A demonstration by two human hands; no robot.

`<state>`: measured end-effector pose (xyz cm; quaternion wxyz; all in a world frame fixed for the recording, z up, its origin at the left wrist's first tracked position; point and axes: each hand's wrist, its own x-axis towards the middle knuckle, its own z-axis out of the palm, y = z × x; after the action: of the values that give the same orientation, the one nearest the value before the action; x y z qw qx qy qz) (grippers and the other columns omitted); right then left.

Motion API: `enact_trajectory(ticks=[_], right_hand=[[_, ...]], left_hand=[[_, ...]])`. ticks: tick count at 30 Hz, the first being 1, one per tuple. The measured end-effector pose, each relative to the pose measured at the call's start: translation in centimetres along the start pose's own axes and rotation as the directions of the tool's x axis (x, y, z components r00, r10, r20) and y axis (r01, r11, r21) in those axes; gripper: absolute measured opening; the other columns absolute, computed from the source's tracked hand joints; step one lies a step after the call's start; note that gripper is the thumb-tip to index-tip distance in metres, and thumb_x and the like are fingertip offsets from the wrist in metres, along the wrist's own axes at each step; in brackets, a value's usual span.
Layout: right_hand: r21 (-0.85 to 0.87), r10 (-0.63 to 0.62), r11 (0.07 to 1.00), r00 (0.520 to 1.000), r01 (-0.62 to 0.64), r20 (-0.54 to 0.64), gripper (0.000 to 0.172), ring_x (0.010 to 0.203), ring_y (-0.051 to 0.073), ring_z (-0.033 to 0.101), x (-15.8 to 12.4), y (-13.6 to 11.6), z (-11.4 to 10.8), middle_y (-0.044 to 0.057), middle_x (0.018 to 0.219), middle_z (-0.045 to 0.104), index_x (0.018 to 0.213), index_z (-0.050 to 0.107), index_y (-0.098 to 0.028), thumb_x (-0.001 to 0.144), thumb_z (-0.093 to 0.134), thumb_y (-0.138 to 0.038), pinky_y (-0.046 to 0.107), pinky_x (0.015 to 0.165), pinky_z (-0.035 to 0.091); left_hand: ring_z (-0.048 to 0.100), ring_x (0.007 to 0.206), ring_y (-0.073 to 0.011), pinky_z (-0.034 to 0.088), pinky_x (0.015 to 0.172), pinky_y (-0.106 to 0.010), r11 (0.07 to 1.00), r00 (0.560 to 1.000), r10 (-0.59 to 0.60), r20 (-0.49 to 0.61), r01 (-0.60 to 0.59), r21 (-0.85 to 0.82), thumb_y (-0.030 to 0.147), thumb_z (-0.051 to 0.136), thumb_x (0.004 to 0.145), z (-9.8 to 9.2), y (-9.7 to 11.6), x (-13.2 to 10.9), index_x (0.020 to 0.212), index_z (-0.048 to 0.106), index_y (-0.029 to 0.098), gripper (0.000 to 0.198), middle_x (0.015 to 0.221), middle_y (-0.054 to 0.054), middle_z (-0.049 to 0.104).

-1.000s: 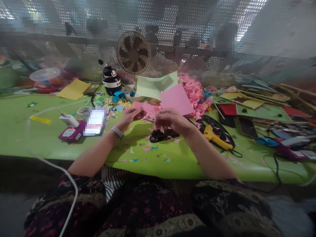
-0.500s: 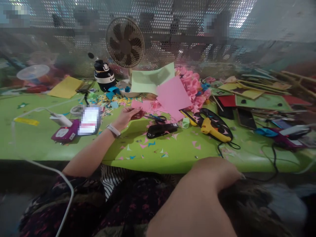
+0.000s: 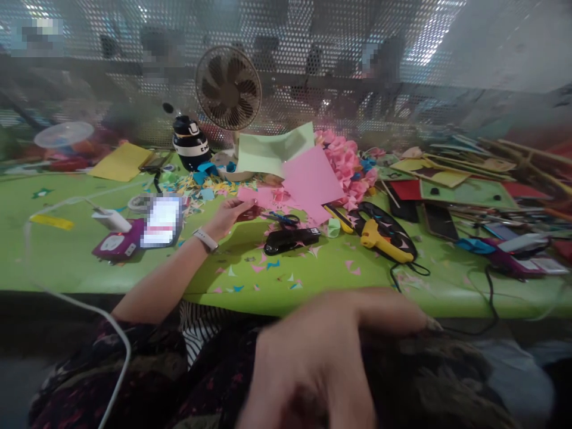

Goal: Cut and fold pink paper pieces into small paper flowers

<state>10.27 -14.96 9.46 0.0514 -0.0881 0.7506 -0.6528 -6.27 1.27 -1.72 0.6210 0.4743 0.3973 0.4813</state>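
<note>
My left hand reaches over the table, fingers pinched together at the near edge of a small pink paper piece. Close beside its fingertips lie blue-handled scissors, and just nearer is a black stapler. My right hand looms large and blurred close to the camera, over my lap. Its fingers bend downward, and their tips are cut off by the bottom edge. A large pink sheet leans beside a pale green sheet and a heap of pink paper flowers.
A yellow glue gun rests right of the stapler. A lit phone leans on a purple box at left. A fan and dark bottle stand behind. Paper scraps dot the green table; a white cable hangs in front.
My right hand has come into view at the bottom, where mostly the forearm showed before. My left hand stays by the pink paper. The whole view has shifted slightly.
</note>
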Motion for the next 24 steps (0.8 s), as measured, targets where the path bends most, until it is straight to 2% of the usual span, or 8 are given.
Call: enact_trajectory(ticks=[2, 3, 6, 7, 9, 11, 19, 24], right_hand=[[-0.054, -0.068, 0.997, 0.971, 0.057, -0.227, 0.026, 0.063, 0.008, 0.063, -1.3, 1.1, -2.4, -0.002, 0.071, 0.067, 0.08, 0.063, -0.018, 0.082, 0.075, -0.04, 0.017, 0.061, 0.051], [-0.131, -0.09, 0.991, 0.89, 0.034, -0.447, 0.022, 0.063, 0.007, 0.062, -2.3, 1.7, -3.9, -0.001, 0.074, 0.067, 0.084, 0.063, -0.017, 0.088, 0.069, -0.037, 0.019, 0.062, 0.052], [-0.456, -0.322, 0.847, 0.421, -0.271, -0.848, 0.016, 0.067, 0.01, 0.06, -5.8, 4.2, -8.6, 0.002, 0.082, 0.067, 0.089, 0.064, -0.018, 0.092, 0.063, -0.033, 0.024, 0.067, 0.054], [-0.53, -0.412, 0.743, 0.345, -0.409, -0.844, 0.013, 0.075, 0.012, 0.063, -6.9, 5.1, -10.0, 0.005, 0.091, 0.069, 0.094, 0.067, -0.018, 0.091, 0.063, -0.03, 0.029, 0.073, 0.056], [-0.622, -0.5, 0.544, 0.377, -0.564, -0.779, 0.027, 0.106, 0.02, 0.063, -8.7, 6.9, -12.1, 0.01, 0.119, 0.066, 0.116, 0.067, -0.022, 0.09, 0.062, -0.023, 0.039, 0.094, 0.054], [-0.692, -0.506, 0.409, 0.483, -0.594, -0.714, 0.041, 0.128, 0.024, 0.053, -9.7, 8.5, -13.3, 0.01, 0.136, 0.059, 0.13, 0.063, -0.025, 0.089, 0.063, -0.02, 0.047, 0.108, 0.046], [-0.765, -0.485, 0.193, 0.618, -0.615, -0.619, 0.022, 0.132, 0.023, 0.049, -8.8, 9.8, -12.7, 0.003, 0.138, 0.061, 0.108, 0.075, -0.031, 0.093, 0.062, -0.022, 0.048, 0.108, 0.047], [-0.737, -0.551, 0.305, 0.52, -0.603, -0.653, 0.012, 0.126, 0.025, 0.053, -8.2, 9.8, -12.5, 0.005, 0.132, 0.064, 0.098, 0.076, -0.028, 0.091, 0.067, -0.027, 0.05, 0.106, 0.047]], left_hand=[[0.072, 0.073, -0.0146, 0.057, 0.076, -0.027, 1.0, 1.0, 0.008, 0.0, -0.008, -0.005, 0.04, 0.088, 0.064, 0.0, 0.0, 0.0, 0.079, 0.077, 0.015, 0.031, 0.08, -0.006, 0.078], [0.072, 0.072, -0.0151, 0.057, 0.076, -0.028, 1.0, 1.0, 0.012, -0.001, -0.012, -0.003, 0.04, 0.087, 0.064, 0.0, 0.0, 0.0, 0.078, 0.076, 0.015, 0.031, 0.078, -0.006, 0.077], [0.072, 0.071, -0.0164, 0.057, 0.077, -0.03, 1.0, 1.0, 0.007, 0.023, -0.007, 0.011, 0.04, 0.083, 0.068, -0.1, 0.1, 0.0, 0.076, 0.075, 0.013, 0.029, 0.076, -0.008, 0.077], [0.072, 0.072, -0.0168, 0.057, 0.077, -0.031, 1.0, 0.999, -0.002, 0.038, 0.001, 0.01, 0.039, 0.083, 0.07, -0.2, 0.1, 0.0, 0.077, 0.074, 0.013, 0.028, 0.076, -0.009, 0.077], [0.072, 0.073, -0.0174, 0.056, 0.076, -0.031, 1.0, 0.997, -0.019, 0.072, 0.019, -0.012, 0.036, 0.081, 0.071, -0.5, 0.0, 0.0, 0.079, 0.074, 0.012, 0.027, 0.077, -0.01, 0.077], [0.072, 0.072, -0.0174, 0.056, 0.075, -0.031, 0.998, 0.994, -0.033, 0.108, 0.038, -0.048, 0.033, 0.081, 0.071, -0.6, -0.1, 0.0, 0.08, 0.074, 0.011, 0.025, 0.076, -0.01, 0.076], [0.068, 0.068, -0.0121, 0.058, 0.072, -0.028, 0.999, 0.984, -0.044, 0.171, 0.042, 0.014, 0.034, 0.08, 0.075, -0.6, 0.0, -0.1, 0.077, 0.069, 0.014, 0.023, 0.069, -0.002, 0.069], [0.068, 0.067, -0.0114, 0.058, 0.074, -0.028, 0.998, 0.982, 0.005, 0.188, -0.018, 0.064, 0.038, 0.08, 0.075, -0.5, -0.1, -0.1, 0.075, 0.068, 0.015, 0.026, 0.072, -0.002, 0.071]])
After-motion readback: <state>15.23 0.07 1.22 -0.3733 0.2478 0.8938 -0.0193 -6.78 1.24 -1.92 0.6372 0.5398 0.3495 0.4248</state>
